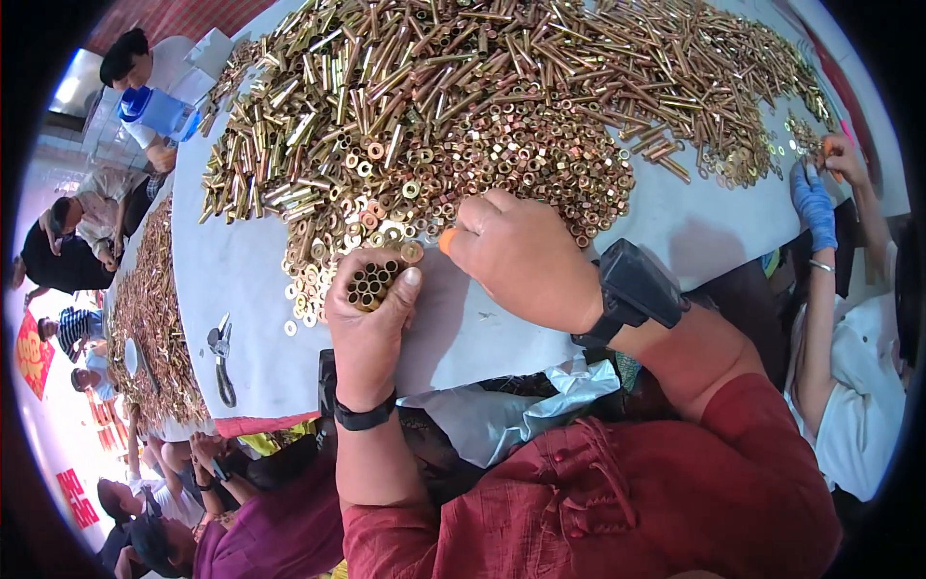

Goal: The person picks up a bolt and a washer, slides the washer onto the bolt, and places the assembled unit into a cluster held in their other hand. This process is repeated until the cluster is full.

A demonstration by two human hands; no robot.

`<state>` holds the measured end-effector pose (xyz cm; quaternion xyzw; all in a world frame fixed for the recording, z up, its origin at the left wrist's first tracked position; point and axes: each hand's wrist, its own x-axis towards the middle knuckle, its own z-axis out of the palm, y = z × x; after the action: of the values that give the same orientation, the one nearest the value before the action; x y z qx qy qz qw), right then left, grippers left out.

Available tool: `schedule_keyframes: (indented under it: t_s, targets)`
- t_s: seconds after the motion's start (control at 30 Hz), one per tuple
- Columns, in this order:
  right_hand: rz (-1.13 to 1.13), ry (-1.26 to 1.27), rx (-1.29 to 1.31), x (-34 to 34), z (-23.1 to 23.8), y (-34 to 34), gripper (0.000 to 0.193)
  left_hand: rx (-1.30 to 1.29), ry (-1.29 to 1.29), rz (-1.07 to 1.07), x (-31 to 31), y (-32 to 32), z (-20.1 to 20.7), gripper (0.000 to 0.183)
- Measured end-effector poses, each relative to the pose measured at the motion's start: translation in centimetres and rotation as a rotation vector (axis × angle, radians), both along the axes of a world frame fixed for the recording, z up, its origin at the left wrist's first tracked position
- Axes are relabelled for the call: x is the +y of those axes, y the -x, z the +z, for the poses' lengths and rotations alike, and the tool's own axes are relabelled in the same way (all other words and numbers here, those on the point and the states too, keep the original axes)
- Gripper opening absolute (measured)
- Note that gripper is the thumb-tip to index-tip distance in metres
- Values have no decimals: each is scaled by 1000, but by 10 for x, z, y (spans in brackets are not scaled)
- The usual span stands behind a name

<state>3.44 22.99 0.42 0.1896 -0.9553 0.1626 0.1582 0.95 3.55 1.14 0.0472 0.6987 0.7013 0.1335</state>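
Observation:
My left hand [359, 333] is wrapped round a bundle of gold-coloured metal tubes [369, 287], their open round ends facing up. At the bundle's far right edge, by my thumb and fingertips, sits a gold washer [412, 253]. Just right of it is my right hand [526, 253], its fingers curled together, with an orange finger cover [447, 240] on one fingertip. Whatever those fingers pinch, if anything, is hidden. Directly beyond both hands spread loose nuts [540, 159] and flat washers [313, 275].
A large heap of metal tubes [463, 63] covers the far table [260, 318]. Pliers [222, 359] lie at left. A co-worker's blue-gloved hand [813, 207] works at far right. Another heaped table [149, 299] and several people are at left. Crumpled silvery plastic [569, 396] hangs below the near edge.

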Motion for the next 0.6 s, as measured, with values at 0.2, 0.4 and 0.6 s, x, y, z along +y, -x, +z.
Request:
schedule_keyframes:
  t_s: [0.2,0.4,0.6]
  targets:
    - [-17,1,-13,-4,3,-2,7,4,52,-29,-5,-2,3,12]
    - [-111,6,-36,-2,5,0,7,15,62,-32,-7,-1,-1,13]
    - [-144,-41,-23,5,9,-4,8,125,254,0,-5,1,-3,14]
